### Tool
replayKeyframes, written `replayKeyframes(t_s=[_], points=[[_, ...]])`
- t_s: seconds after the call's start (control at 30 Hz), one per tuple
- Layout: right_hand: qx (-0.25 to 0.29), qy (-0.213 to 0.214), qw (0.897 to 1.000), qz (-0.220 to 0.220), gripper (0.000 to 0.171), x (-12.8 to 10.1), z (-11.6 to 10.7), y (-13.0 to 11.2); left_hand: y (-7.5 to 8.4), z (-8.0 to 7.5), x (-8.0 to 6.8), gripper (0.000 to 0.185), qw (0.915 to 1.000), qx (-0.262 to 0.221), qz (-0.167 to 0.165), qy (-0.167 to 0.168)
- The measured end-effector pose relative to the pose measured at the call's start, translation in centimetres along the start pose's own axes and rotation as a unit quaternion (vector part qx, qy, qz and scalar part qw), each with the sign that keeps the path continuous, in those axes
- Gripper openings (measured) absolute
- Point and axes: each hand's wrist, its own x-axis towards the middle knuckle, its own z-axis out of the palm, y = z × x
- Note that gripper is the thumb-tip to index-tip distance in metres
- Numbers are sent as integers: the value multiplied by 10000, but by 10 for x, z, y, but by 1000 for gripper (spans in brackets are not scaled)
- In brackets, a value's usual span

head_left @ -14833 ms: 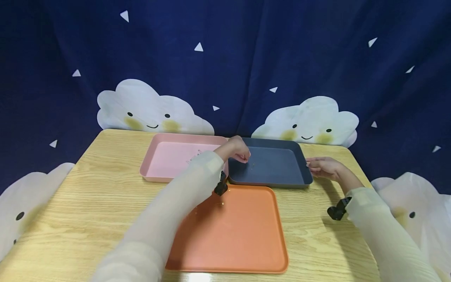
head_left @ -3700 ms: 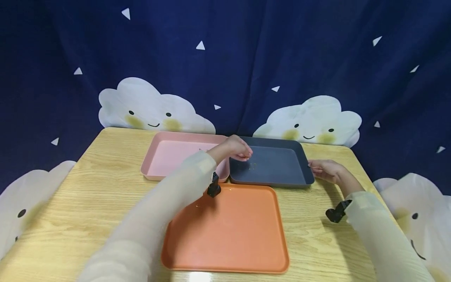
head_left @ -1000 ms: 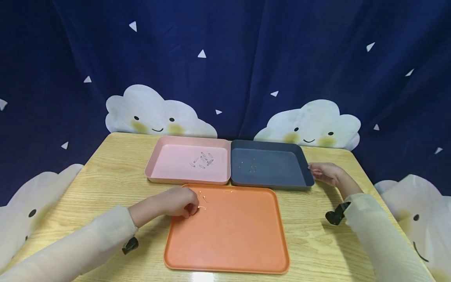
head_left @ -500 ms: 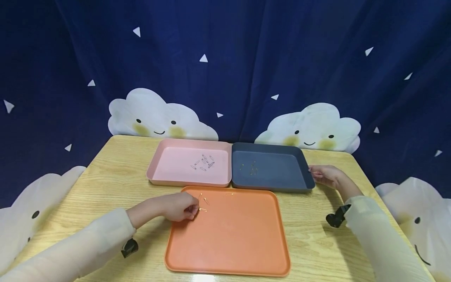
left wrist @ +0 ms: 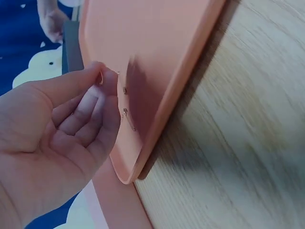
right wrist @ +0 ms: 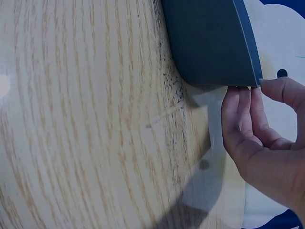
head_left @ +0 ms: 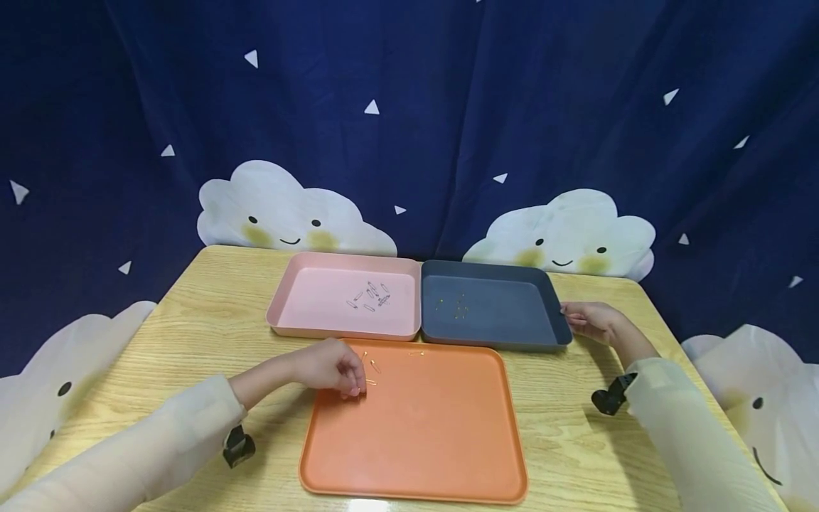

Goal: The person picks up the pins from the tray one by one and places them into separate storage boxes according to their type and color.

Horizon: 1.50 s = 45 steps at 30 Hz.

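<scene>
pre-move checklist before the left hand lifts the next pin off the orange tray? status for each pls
1. Left hand at the pin: ok, fingertips down at the orange tray's near-left corner beside a gold pin.
2. Pin actually pinched: cannot tell, the left wrist view shows fingers curled close to the pins but no clear hold.
3. Pins left on the orange tray: ok, a few lie by the far-left edge.
4. Right hand steadying the grey tray: ok, fingers on its right rim.
5. Pink tray and grey tray reachable: ok, both uncovered, each with pins inside.
</scene>
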Motion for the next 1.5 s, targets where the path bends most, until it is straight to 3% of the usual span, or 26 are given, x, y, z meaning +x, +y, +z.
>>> replayKeyframes(t_s=[0.33, 0.63, 0.77, 0.87, 1.07, 1.23, 1.5], points=[[178, -68, 9998, 39, 62, 2, 1, 1, 0, -7, 10, 19, 9913, -1208, -512, 99], [413, -103, 9991, 22, 44, -1, 1, -1, 8, -11, 24, 20, 9744, -2018, -937, 327], [540, -126, 9985, -2, 25, -1, 1, -1, 15, -12, 31, 20, 9740, -2037, -933, 325], [547, -124, 9984, -12, 21, -1, 1, -1, 22, -13, 38, 22, 9729, -2073, -969, 334], [504, -93, 9987, 25, 24, -2, 0, -2, 36, -16, 58, 25, 9693, -2180, -1087, 340], [497, -69, 9987, 24, 15, -3, 1, -2, 47, -18, 77, 27, 9659, -2312, -1097, 387], [561, -99, 9984, 25, 19, -2, 0, -2, 61, -26, 105, 24, 9691, -2144, -1152, 393]])
